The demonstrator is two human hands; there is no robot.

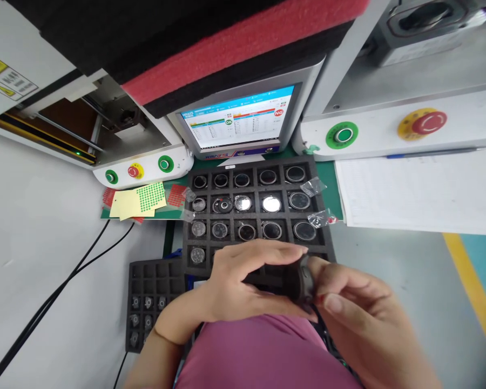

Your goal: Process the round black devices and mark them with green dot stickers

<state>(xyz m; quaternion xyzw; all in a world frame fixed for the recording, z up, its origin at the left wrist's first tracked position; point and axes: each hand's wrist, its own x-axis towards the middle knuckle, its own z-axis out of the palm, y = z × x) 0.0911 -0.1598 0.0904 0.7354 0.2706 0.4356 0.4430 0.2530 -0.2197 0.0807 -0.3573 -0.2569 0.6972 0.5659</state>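
The left hand point(247, 281) curves its fingers and thumb around a dark round watch-like device point(303, 281), holding it above the black foam tray with square pockets point(254, 214). The right hand point(356, 302) has thumb and forefinger pinched together at the device's side, beside a small red spot.

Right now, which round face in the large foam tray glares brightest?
The round face fourth from left, second row from top: its disc glares white throughout, while its left-hand neighbour is partly grey.
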